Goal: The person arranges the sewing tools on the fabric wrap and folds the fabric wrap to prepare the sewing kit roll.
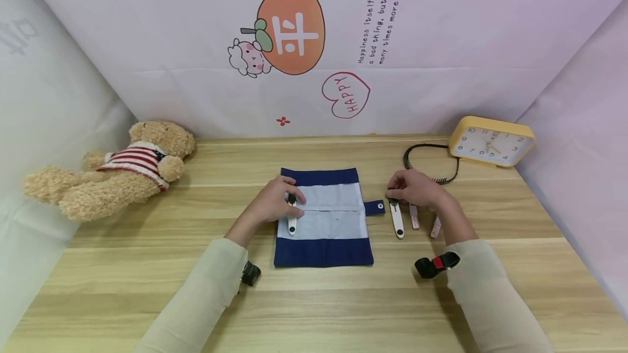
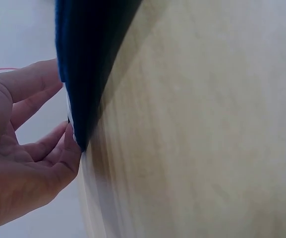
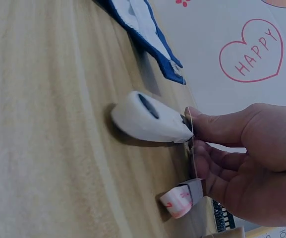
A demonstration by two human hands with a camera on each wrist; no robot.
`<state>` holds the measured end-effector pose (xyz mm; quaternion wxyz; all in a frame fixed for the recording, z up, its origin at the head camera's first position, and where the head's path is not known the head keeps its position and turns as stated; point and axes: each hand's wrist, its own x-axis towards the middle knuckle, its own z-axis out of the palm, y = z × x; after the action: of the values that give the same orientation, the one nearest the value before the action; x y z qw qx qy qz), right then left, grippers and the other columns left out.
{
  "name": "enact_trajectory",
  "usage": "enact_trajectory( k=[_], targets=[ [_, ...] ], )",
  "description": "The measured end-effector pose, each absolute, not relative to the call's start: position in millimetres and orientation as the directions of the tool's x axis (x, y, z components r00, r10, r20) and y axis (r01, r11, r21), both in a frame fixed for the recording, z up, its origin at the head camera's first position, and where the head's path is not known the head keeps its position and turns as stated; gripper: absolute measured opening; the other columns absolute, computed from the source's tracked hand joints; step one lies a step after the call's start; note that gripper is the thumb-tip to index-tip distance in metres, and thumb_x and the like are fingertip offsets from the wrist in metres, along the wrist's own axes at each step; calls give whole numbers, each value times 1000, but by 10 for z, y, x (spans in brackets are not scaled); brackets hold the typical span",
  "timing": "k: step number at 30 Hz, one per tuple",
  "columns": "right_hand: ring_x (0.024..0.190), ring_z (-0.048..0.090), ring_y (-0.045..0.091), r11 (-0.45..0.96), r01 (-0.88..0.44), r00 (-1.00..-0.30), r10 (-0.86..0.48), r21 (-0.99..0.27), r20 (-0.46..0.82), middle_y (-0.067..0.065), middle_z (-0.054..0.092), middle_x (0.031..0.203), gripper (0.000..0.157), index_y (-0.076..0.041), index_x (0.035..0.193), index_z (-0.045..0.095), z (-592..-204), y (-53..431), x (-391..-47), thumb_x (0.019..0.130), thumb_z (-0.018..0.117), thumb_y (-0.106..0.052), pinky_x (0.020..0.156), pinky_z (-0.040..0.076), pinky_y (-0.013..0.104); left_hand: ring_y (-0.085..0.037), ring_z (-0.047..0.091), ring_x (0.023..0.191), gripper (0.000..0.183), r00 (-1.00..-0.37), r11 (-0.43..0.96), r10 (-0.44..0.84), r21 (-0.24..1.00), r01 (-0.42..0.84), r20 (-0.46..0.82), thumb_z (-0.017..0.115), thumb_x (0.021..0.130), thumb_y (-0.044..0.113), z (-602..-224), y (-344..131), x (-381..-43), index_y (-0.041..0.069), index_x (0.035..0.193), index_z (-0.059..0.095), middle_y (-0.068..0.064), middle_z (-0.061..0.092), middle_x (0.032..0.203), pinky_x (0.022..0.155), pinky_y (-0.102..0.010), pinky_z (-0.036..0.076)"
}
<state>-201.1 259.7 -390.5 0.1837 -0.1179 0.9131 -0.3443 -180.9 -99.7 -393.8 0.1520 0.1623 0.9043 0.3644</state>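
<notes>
My left hand (image 1: 281, 200) rests on an unfolded navy-and-grey fabric pouch (image 1: 324, 253), its thumb and fingers spread apart. Between them, on the pouch's left side, lies a slim white tool with a black end (image 1: 293, 222). In the left wrist view, the fingertips touch the pouch (image 2: 90, 64) near its edge. To the right of the pouch, my right hand (image 1: 414, 187) pinches the black end of a second slim white tool (image 1: 397, 222). In the right wrist view, this white tool (image 3: 150, 119) points away from the thumb and fingers, close over the table.
Two small pink-and-white sticks (image 1: 414, 217) (image 1: 435, 226) lie beside the right hand. Behind it are a black coiled cord (image 1: 426, 145) and a yellow clock (image 1: 492, 141). A teddy bear (image 1: 122, 176) lies at left. The pouch's snap strap (image 1: 374, 207) extends rightward.
</notes>
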Motion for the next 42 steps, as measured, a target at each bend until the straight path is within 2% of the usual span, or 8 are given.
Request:
enact_trajectory(
  k=[5,9,13,18,25,29,42],
  targets=[
    [76,55,24,690,-44,-907,-331,-722,-262,13,61,93,13,3,108,59,-3871,2593,-2004,102,60,-9,65,48,35,-43,35,142,9,-898,686,408,705,183,-164,83,84,10,-3937,-1008,-1810,9,92,80,-18,44,152,114,-52,32],
    [82,56,25,666,-73,-927,-321,-742,-197,15,61,98,16,3,111,60,-3880,2574,-2017,102,60,-10,68,48,35,-42,34,142,7,-900,695,403,695,182,-166,84,84,11,-3949,-1015,-1813,11,89,80,-17,43,153,114,-53,32],
    [90,60,26,641,-57,-947,-279,-765,-163,16,61,104,20,2,115,61,-3918,2552,-2041,103,61,-14,73,54,35,-42,35,142,6,-901,698,403,691,189,-161,84,84,11,-3967,-1023,-1821,11,88,80,-17,44,153,114,-53,32],
    [92,64,27,575,6,-952,-246,-818,-180,19,58,109,25,3,120,58,-3949,2541,-2056,104,59,-16,73,59,35,-43,34,142,6,-898,689,410,699,191,-158,84,84,11,-3975,-1028,-1808,11,88,79,-17,43,153,113,-53,33],
    [99,62,28,591,-10,-961,-229,-807,-156,19,59,117,33,3,127,61,-3954,2541,-2053,105,59,-21,76,57,34,-43,34,142,6,-896,685,413,704,188,-163,84,84,12,-3972,-1019,-1793,12,88,79,-17,42,154,114,-54,32],
    [102,62,29,556,24,-965,-203,-831,-163,20,60,124,35,1,131,61,-3929,2521,-2062,105,59,-23,80,56,33,-43,34,142,6,-897,689,413,698,195,-158,84,84,12,-3975,-1018,-1806,12,87,79,-17,43,153,114,-54,31],
    [99,64,17,373,56,-973,-188,-926,-135,20,58,128,40,7,137,54,-3895,2367,-2124,104,60,-14,88,57,42,-43,34,142,7,-897,689,416,696,204,-149,84,83,13,-3976,-1030,-1813,11,85,78,-18,43,153,114,-53,31]
  ],
)
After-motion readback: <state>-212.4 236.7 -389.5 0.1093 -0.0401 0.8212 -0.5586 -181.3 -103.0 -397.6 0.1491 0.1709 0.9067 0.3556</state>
